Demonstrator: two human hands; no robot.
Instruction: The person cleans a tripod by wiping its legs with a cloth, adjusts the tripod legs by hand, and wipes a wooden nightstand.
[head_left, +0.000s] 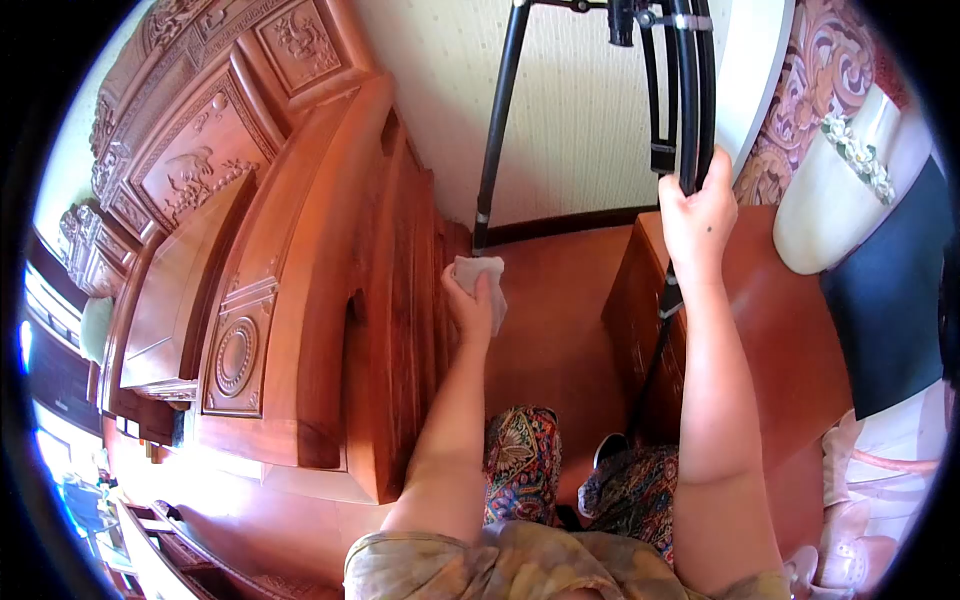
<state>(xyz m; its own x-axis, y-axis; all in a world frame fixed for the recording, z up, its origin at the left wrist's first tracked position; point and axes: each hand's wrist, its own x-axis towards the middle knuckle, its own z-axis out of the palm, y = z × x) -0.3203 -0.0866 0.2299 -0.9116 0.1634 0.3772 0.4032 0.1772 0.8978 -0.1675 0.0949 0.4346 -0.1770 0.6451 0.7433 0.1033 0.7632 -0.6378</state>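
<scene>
My left hand (470, 298) is closed on a pale folded cloth (482, 268), just below the foot of one black tripod leg (497, 130). The cloth's upper edge is at or near that foot; contact is unclear. My right hand (700, 215) is wrapped round another black leg of the tripod (686, 110), its thumb and fingers reaching up along it. A lower part of this leg runs down behind my right forearm.
A carved wooden bench (330, 230) fills the left side. At the right, a wooden cabinet (770, 330) bears a white vase (835, 200) with flower relief and a dark cloth (895, 300). The reddish floor (550, 320) lies between.
</scene>
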